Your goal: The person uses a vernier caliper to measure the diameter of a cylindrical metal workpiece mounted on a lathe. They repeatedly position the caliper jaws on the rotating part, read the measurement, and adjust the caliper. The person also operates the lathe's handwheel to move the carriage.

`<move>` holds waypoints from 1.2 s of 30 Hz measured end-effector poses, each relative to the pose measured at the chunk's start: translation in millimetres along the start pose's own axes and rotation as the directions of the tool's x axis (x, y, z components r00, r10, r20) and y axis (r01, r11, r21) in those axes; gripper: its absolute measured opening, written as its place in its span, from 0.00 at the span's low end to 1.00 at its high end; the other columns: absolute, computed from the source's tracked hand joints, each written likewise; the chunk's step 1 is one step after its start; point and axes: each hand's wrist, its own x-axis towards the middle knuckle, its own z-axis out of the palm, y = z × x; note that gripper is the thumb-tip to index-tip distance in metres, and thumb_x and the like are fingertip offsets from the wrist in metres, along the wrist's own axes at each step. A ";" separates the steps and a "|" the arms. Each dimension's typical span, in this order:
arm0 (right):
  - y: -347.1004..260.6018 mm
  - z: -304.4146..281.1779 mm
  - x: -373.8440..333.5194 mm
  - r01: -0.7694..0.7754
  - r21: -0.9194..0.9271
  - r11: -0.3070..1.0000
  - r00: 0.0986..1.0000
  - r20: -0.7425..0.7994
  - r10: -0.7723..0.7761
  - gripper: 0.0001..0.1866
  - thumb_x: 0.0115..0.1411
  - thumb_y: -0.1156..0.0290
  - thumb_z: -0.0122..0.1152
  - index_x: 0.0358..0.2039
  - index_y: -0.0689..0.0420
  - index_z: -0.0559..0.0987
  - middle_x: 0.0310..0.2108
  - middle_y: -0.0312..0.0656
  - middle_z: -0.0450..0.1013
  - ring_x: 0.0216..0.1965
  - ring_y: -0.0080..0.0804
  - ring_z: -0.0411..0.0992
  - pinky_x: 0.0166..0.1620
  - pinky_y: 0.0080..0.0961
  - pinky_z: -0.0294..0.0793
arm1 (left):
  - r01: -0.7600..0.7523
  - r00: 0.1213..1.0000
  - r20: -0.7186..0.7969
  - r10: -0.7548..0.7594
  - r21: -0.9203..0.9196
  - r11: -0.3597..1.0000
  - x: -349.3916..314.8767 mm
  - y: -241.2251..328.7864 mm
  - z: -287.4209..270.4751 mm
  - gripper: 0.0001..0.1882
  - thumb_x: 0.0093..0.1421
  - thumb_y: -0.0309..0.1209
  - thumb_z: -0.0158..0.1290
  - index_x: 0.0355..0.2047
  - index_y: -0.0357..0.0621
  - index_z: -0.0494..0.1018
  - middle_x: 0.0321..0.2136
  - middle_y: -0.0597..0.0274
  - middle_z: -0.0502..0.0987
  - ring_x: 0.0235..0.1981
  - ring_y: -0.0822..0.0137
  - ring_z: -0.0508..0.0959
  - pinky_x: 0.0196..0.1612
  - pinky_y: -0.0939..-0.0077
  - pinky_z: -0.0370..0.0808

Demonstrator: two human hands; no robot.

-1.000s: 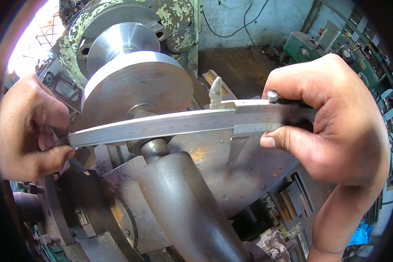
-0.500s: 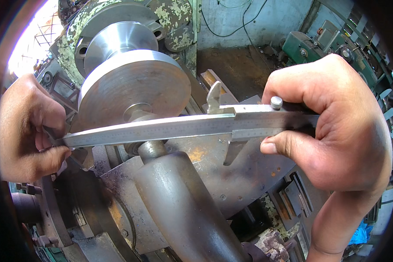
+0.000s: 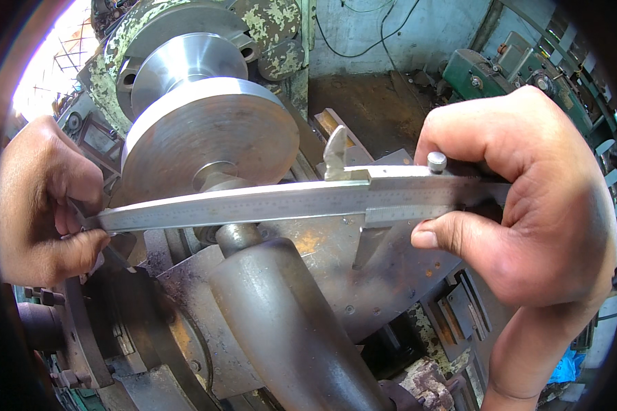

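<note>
A long steel vernier caliper (image 3: 274,203) spans the picture between my two hands, in front of a turned metal workpiece. My left hand (image 3: 51,205) pinches its fixed-jaw end, hiding most of those jaws. At the sliding-jaw end, my right hand (image 3: 528,198) grips the caliper, with the thumb under the slide near the locking screw (image 3: 437,162). The sliding jaws stand far from the fixed end. Behind the beam, the round flanged workpiece (image 3: 206,137) sits in the lathe chuck (image 3: 216,24). Below the beam, the tailstock (image 3: 274,294) points at the workpiece's centre.
The tool post and carriage (image 3: 110,329) stand at the lower left, under my left hand. A flat metal plate (image 3: 363,301) lies beneath the tailstock. Farther back are a green machine (image 3: 487,79), a pale wall (image 3: 363,34) with hanging cables, and a blue plastic bag (image 3: 565,366) at lower right.
My right hand and the caliper's sliding jaw have shifted very slightly to the right, and the lower jaw has tilted a little. My left hand stays nearly in place.
</note>
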 end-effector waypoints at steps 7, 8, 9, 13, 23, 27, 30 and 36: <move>5.4 -0.2 -5.5 0.071 -0.078 0.994 0.995 -0.071 -0.076 0.19 0.32 0.83 0.75 0.29 0.61 0.79 0.23 0.42 0.72 0.23 0.35 0.69 0.29 0.28 0.67 | 0.086 0.992 0.088 -0.085 -0.005 0.996 2.5 2.5 -6.2 0.31 0.42 0.42 0.75 0.37 0.42 0.68 0.28 0.58 0.63 0.26 0.67 0.67 0.29 0.72 0.65; 6.0 0.8 -6.0 0.109 -0.150 0.983 0.988 -0.094 -0.124 0.20 0.32 0.82 0.76 0.29 0.61 0.79 0.24 0.42 0.72 0.23 0.35 0.69 0.30 0.28 0.67 | 0.093 0.991 0.094 -0.092 -0.007 0.996 2.6 3.0 -7.3 0.31 0.43 0.43 0.75 0.37 0.42 0.68 0.28 0.58 0.62 0.26 0.67 0.66 0.29 0.72 0.64; 5.4 0.0 -7.0 0.101 -0.161 0.982 0.989 -0.093 -0.117 0.20 0.31 0.82 0.76 0.29 0.60 0.79 0.24 0.41 0.73 0.24 0.35 0.69 0.31 0.29 0.67 | 0.099 0.990 0.099 -0.098 -0.008 0.995 2.9 3.5 -7.8 0.32 0.43 0.45 0.76 0.37 0.43 0.68 0.28 0.58 0.62 0.26 0.68 0.65 0.29 0.73 0.64; 1.6 -3.7 -10.0 0.003 -0.094 0.996 0.998 -0.054 -0.009 0.21 0.30 0.80 0.76 0.29 0.59 0.80 0.25 0.41 0.74 0.27 0.37 0.70 0.35 0.31 0.68 | 0.078 0.992 0.097 -0.075 -0.022 0.997 2.8 2.8 -6.4 0.32 0.44 0.47 0.75 0.36 0.43 0.68 0.28 0.58 0.62 0.24 0.68 0.64 0.28 0.74 0.63; -0.7 -6.0 -5.4 0.038 -0.096 0.995 0.999 -0.006 -0.038 0.18 0.31 0.80 0.75 0.27 0.60 0.78 0.22 0.42 0.72 0.23 0.38 0.69 0.31 0.30 0.66 | 0.027 0.988 0.148 -0.032 0.042 0.999 7.4 2.0 -8.3 0.24 0.46 0.42 0.71 0.30 0.41 0.69 0.19 0.60 0.65 0.18 0.68 0.69 0.22 0.77 0.64; 0.4 -4.7 -2.4 0.038 -0.001 0.999 0.999 0.016 -0.038 0.17 0.31 0.81 0.74 0.26 0.62 0.78 0.19 0.43 0.70 0.19 0.37 0.68 0.26 0.29 0.65 | -0.110 0.989 0.100 0.113 -0.035 0.993 11.4 1.8 -5.0 0.21 0.46 0.40 0.69 0.25 0.41 0.70 0.16 0.60 0.67 0.16 0.68 0.72 0.20 0.79 0.65; 2.1 -1.5 -1.7 0.051 0.032 0.998 0.999 -0.006 -0.051 0.17 0.31 0.82 0.74 0.25 0.63 0.77 0.19 0.43 0.69 0.18 0.36 0.68 0.25 0.28 0.65 | -0.140 0.987 0.073 0.142 -0.023 0.990 12.4 -1.7 -1.8 0.21 0.46 0.41 0.69 0.22 0.42 0.69 0.15 0.60 0.66 0.15 0.68 0.73 0.20 0.79 0.65; 4.6 -1.6 0.2 0.055 0.073 0.996 0.998 0.024 -0.057 0.16 0.32 0.83 0.73 0.24 0.64 0.76 0.17 0.44 0.68 0.17 0.36 0.68 0.24 0.27 0.65 | -0.176 0.984 0.010 0.176 0.007 0.984 10.1 -7.6 -1.3 0.21 0.45 0.42 0.67 0.17 0.44 0.67 0.11 0.61 0.65 0.13 0.68 0.74 0.18 0.80 0.65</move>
